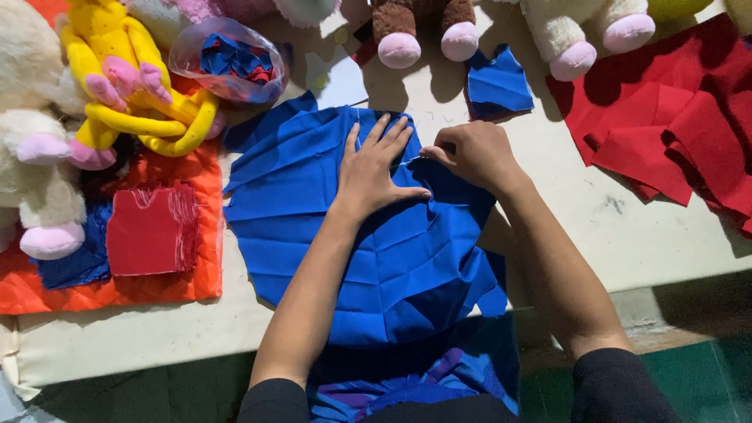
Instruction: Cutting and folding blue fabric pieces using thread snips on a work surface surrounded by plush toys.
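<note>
The left hand (374,174) lies flat, fingers spread, on the blue cloth (368,251). Just right of its fingertips, the right hand (468,153) is curled shut, pinching the cloth. A clear bag (227,59) of scraps sits beyond, left of the fingers.

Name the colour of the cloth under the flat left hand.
Blue cloth, under the left hand; head view.

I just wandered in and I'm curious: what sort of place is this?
Probably a small sewing or soft-toy workshop. The left hand presses flat a creased blue cloth on a worktable, cut red fabric pieces lie to one side, and plush toys such as a yellow one line the back.
</note>
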